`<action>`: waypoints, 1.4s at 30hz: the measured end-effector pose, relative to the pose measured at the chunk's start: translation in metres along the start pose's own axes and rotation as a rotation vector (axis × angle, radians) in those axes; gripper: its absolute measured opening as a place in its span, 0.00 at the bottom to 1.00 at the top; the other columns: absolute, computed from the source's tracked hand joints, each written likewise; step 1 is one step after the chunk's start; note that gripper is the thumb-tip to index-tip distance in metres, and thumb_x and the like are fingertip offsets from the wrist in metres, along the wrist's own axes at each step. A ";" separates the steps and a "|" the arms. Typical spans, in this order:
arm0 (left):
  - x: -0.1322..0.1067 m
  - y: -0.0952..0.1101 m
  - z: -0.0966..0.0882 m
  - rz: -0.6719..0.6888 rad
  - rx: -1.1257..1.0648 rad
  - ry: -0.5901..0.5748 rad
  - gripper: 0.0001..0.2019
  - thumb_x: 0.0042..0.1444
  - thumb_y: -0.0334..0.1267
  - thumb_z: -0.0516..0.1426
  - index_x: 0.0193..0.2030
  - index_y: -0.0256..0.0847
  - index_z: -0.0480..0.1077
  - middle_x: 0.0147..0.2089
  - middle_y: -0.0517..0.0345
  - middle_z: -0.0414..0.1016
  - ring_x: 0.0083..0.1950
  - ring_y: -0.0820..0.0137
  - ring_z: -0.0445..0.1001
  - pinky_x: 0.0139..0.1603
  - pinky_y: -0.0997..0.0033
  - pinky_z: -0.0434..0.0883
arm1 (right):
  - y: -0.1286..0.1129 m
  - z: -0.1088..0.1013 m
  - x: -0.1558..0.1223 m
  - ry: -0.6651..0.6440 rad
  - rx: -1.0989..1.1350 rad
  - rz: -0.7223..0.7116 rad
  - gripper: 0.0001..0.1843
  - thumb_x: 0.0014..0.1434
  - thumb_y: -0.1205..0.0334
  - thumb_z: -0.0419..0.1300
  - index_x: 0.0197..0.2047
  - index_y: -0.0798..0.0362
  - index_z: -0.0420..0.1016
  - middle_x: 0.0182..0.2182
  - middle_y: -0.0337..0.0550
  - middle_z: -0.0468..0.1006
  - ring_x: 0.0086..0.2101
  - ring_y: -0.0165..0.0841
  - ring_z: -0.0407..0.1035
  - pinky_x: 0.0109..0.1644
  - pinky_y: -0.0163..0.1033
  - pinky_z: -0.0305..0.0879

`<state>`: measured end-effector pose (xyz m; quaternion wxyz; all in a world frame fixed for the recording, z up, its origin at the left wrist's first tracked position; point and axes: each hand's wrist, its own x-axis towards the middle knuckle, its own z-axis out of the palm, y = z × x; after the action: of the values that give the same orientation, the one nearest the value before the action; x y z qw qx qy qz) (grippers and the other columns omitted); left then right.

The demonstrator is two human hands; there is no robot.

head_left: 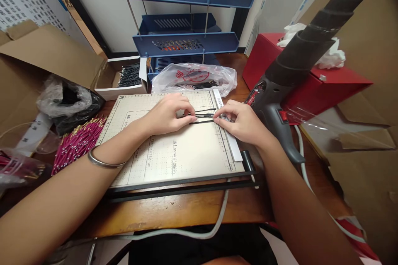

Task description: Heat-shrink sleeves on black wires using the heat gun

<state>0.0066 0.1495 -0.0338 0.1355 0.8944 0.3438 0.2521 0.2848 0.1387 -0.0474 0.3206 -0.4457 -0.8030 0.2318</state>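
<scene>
Several thin black cords [203, 115] lie side by side on the cream board of a paper trimmer [192, 149], stretched between my two hands. My left hand [171, 114], its wrist in a metal bangle, has thumb and forefinger pinched at the left part of a black cord. Opposite it, my right hand [241, 120] pinches the right end of a cord, close to the white strip [231, 140] along the board's right side. The fingertips hide parts of the cords.
A heat gun [276, 103] stands at the right before a red box [338, 83]. Behind the board are a plastic bag [217, 76], a blue tiered rack [186, 43] and a carton of black cords [107, 78]. Magenta cords with golden tips [77, 143] pile up left. A pale cable [217, 223] crosses the front.
</scene>
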 end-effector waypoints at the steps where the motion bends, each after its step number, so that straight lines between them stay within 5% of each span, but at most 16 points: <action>1: 0.000 0.000 0.000 -0.009 0.017 0.014 0.07 0.67 0.40 0.64 0.38 0.43 0.83 0.37 0.56 0.82 0.41 0.64 0.74 0.49 0.62 0.65 | 0.000 0.000 0.000 0.010 0.002 0.006 0.06 0.60 0.67 0.68 0.37 0.51 0.88 0.29 0.37 0.69 0.29 0.29 0.61 0.37 0.40 0.55; 16: 0.001 -0.002 0.004 -0.070 0.117 -0.023 0.09 0.69 0.43 0.64 0.39 0.44 0.83 0.34 0.56 0.80 0.40 0.63 0.72 0.46 0.60 0.61 | -0.008 0.005 0.004 0.017 -0.009 0.114 0.04 0.60 0.65 0.70 0.33 0.52 0.87 0.27 0.37 0.70 0.29 0.30 0.60 0.38 0.40 0.54; 26: 0.002 0.009 0.004 0.078 0.024 0.162 0.11 0.72 0.43 0.61 0.44 0.44 0.85 0.40 0.55 0.88 0.40 0.64 0.76 0.48 0.59 0.66 | -0.011 0.004 0.001 0.090 0.144 0.053 0.07 0.65 0.60 0.67 0.36 0.52 0.86 0.26 0.34 0.65 0.27 0.29 0.58 0.36 0.39 0.54; 32: 0.003 0.014 0.004 0.097 -0.008 0.238 0.11 0.72 0.40 0.61 0.41 0.43 0.86 0.37 0.54 0.87 0.37 0.65 0.77 0.45 0.59 0.67 | -0.013 0.007 0.000 0.092 0.211 -0.058 0.14 0.60 0.59 0.74 0.49 0.50 0.86 0.39 0.40 0.82 0.25 0.26 0.56 0.33 0.38 0.58; 38: 0.003 0.017 0.004 0.054 -0.005 0.242 0.14 0.73 0.45 0.61 0.40 0.44 0.85 0.37 0.54 0.87 0.38 0.64 0.77 0.46 0.59 0.69 | -0.017 0.006 -0.001 0.099 0.146 -0.090 0.08 0.67 0.59 0.68 0.43 0.49 0.90 0.36 0.45 0.87 0.33 0.34 0.72 0.40 0.40 0.67; 42: 0.003 0.019 0.004 0.051 -0.014 0.248 0.14 0.73 0.46 0.61 0.40 0.45 0.85 0.37 0.54 0.87 0.38 0.64 0.77 0.47 0.59 0.69 | -0.020 0.004 -0.002 0.105 0.121 -0.061 0.08 0.67 0.59 0.68 0.42 0.49 0.91 0.35 0.45 0.87 0.32 0.34 0.73 0.39 0.41 0.66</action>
<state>0.0213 0.1376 -0.0278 0.0915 0.8638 0.3334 0.3665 0.2711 0.1272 -0.0377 0.3956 -0.4125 -0.7827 0.2463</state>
